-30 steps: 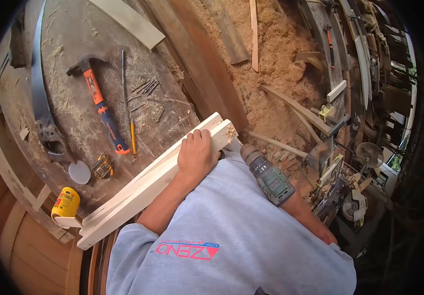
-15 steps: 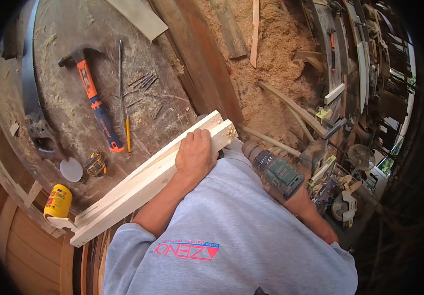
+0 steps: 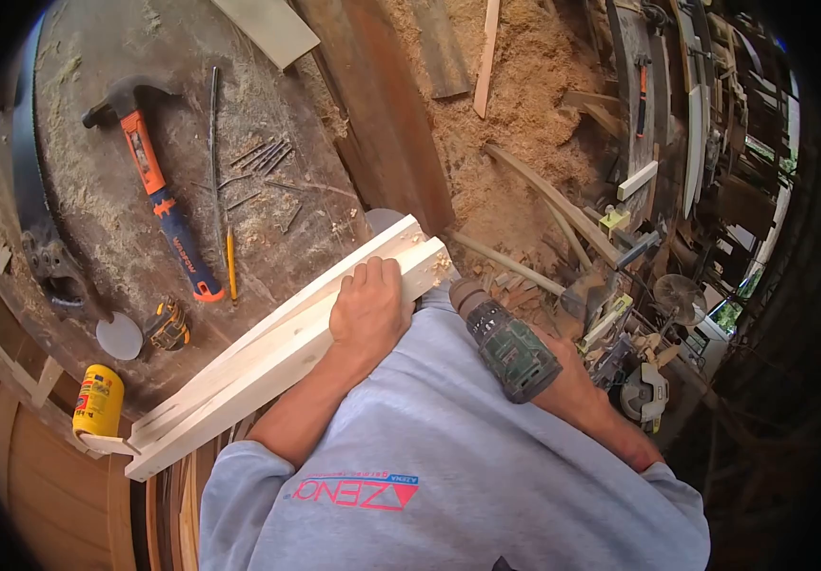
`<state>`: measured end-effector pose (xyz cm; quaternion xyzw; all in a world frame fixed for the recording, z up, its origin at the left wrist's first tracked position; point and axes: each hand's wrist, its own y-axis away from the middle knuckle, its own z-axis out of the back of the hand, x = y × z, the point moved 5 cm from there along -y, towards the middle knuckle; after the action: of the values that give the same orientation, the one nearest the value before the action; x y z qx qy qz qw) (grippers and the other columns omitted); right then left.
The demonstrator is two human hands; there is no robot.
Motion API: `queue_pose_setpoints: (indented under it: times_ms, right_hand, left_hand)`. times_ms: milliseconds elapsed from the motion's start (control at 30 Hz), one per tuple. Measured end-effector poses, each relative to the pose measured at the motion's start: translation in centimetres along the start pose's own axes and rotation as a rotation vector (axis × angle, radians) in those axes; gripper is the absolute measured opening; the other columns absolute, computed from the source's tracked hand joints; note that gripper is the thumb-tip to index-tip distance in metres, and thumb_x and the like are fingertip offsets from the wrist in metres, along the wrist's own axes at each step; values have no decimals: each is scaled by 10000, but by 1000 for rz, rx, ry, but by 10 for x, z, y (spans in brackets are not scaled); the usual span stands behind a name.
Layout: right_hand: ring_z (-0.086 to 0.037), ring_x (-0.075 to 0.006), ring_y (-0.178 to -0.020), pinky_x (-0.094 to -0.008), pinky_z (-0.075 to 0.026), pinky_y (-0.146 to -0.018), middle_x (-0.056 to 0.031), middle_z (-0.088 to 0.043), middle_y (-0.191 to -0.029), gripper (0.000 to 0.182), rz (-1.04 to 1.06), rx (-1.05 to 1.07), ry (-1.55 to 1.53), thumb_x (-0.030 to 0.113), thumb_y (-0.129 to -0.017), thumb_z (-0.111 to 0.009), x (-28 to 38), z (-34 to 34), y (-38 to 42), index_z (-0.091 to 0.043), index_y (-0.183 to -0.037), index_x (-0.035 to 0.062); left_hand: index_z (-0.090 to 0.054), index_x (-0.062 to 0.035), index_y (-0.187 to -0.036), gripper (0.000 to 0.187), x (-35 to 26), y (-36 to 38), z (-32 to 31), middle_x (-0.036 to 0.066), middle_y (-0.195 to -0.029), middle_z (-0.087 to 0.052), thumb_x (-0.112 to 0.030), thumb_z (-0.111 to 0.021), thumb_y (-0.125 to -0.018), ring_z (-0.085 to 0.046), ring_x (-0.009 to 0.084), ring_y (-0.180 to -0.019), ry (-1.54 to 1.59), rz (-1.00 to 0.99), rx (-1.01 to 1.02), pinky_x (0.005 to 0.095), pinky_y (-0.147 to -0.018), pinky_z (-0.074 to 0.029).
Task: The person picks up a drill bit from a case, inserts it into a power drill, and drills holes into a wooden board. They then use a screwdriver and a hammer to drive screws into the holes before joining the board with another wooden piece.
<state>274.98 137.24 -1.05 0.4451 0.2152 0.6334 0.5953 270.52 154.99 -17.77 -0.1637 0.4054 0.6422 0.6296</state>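
At the dusty workbench, timber lies under the gripping left hand, the right hand grasping a drill.

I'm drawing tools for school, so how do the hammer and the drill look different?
The hammer is mostly orange and dark blue, while the drill is mostly dark green with a brownish front end. The hammer is long and slim; the drill looks much chunkier. The hammer lies on the workbench, but the drill is held in the right hand. Both are tools.
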Motion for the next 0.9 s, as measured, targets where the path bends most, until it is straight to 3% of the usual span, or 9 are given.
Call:
queue_pose_setpoints:
  times_ms: [233, 900]
  right_hand:
    - [-698, -407, -851, -437, -568, -726, -189, -713, -904, 505, -44, -7, -102, 167, -740, -805, 2, 0, -4, -631, -1200, 54]
    - [-711, -379, -937, -400, -563, -793, -208, -718, -969, 486, -204, 57, -138, 133, -756, -785, 10, -4, -4, -631, -1203, 17]
  left_hand:
    - [-536, -38, -935, 422, -1, 0, 0, 137, -880, -567, -160, -809, -637, -611, 319, -842, -20, 1, 2, 418, -752, -506]
    - [-518, -19, -934, 460, -1, 0, 1, 156, -875, -565, -185, -836, -646, -638, 342, -786, 20, 22, 27, 436, -694, -544]
